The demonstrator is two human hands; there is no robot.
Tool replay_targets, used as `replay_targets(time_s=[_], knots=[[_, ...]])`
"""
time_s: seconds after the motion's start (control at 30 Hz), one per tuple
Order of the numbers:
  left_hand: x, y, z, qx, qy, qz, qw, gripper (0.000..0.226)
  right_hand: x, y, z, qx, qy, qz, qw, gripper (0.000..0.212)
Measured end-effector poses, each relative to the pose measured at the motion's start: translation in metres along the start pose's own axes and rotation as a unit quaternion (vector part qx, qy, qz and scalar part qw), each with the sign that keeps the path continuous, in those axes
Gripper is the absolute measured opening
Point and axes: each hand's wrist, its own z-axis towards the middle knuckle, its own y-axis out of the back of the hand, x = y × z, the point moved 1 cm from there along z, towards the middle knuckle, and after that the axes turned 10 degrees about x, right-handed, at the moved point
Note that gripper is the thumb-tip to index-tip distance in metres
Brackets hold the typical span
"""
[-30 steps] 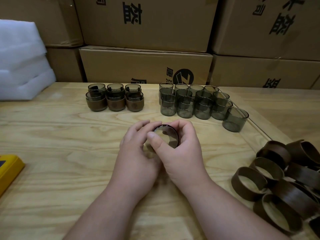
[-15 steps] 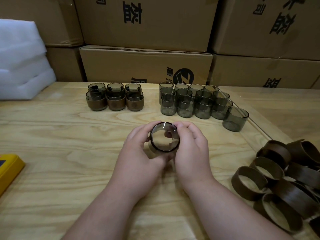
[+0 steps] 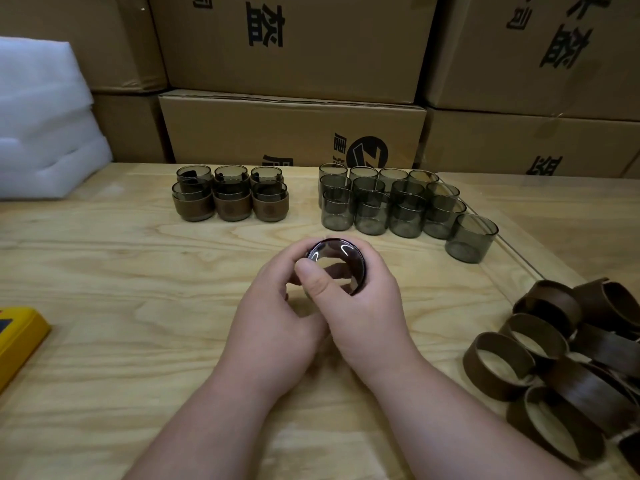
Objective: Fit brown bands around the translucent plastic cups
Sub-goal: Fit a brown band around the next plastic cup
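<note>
Both hands hold one translucent grey cup (image 3: 337, 261) above the table's middle, its glossy base tilted toward me. My left hand (image 3: 277, 317) curls round its left side. My right hand (image 3: 367, 306) wraps the right side, thumb lying across the front. Whether a band sits on this cup is hidden by the fingers. Several bare cups (image 3: 388, 206) stand in rows at the back right. Several cups with brown bands (image 3: 230, 199) stand stacked at the back left. Loose brown bands (image 3: 568, 362) lie heaped at the right.
The wooden table (image 3: 121, 306) runs to stacked cardboard boxes (image 3: 294, 129) at the back. White foam sheets (image 3: 41, 126) are piled at the back left. A yellow object (image 3: 17, 337) lies at the left edge. A raised glass edge (image 3: 512, 251) borders the right side.
The cup has been turned in my hands; its base now faces me more at an angle. My right thumb has moved back across the cup's front.
</note>
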Motion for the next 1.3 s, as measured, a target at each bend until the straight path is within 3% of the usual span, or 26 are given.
replay_targets(time_s=[0.07, 0.13, 0.3, 0.4, 0.5, 0.6, 0.73, 0.83, 1.03, 1.3], knots=[[-0.001, 0.0, 0.001, -0.001, -0.002, 0.018, 1.0, 0.066, 0.001, 0.002, 0.002, -0.009, 0.002, 0.036, 0.999, 0.027], [-0.002, -0.001, 0.0, -0.007, -0.004, 0.018, 1.0, 0.065, 0.0, 0.003, 0.003, -0.014, -0.014, 0.08, 0.997, 0.023], [-0.001, -0.001, 0.0, -0.008, -0.009, 0.038, 0.999, 0.08, 0.0, 0.005, 0.007, -0.052, -0.071, 0.134, 0.987, 0.033], [0.001, -0.001, -0.001, 0.012, -0.005, 0.041, 0.999, 0.075, -0.001, 0.008, 0.008, -0.078, -0.103, 0.179, 0.975, 0.048], [0.003, -0.001, -0.002, 0.031, 0.017, 0.02, 0.999, 0.069, -0.003, 0.01, 0.008, -0.112, -0.092, 0.145, 0.979, 0.051], [0.003, -0.002, -0.002, 0.041, 0.035, 0.0, 0.999, 0.07, -0.003, 0.007, 0.005, -0.135, -0.053, 0.052, 0.988, 0.032], [0.004, -0.003, -0.001, 0.062, 0.057, 0.022, 0.996, 0.069, 0.001, 0.002, -0.001, -0.105, 0.007, -0.081, 0.991, 0.027], [0.004, -0.002, -0.003, 0.083, 0.067, 0.045, 0.993, 0.066, 0.01, 0.0, -0.002, -0.104, 0.036, -0.154, 0.982, 0.035], [-0.001, -0.002, -0.003, 0.098, 0.074, 0.056, 0.991, 0.07, 0.042, 0.006, 0.01, -0.022, -0.053, -0.253, 0.966, 0.06], [0.007, -0.006, -0.002, 0.124, 0.103, 0.084, 0.983, 0.08, 0.107, 0.078, 0.018, 0.17, -0.277, -0.313, 0.892, 0.082]])
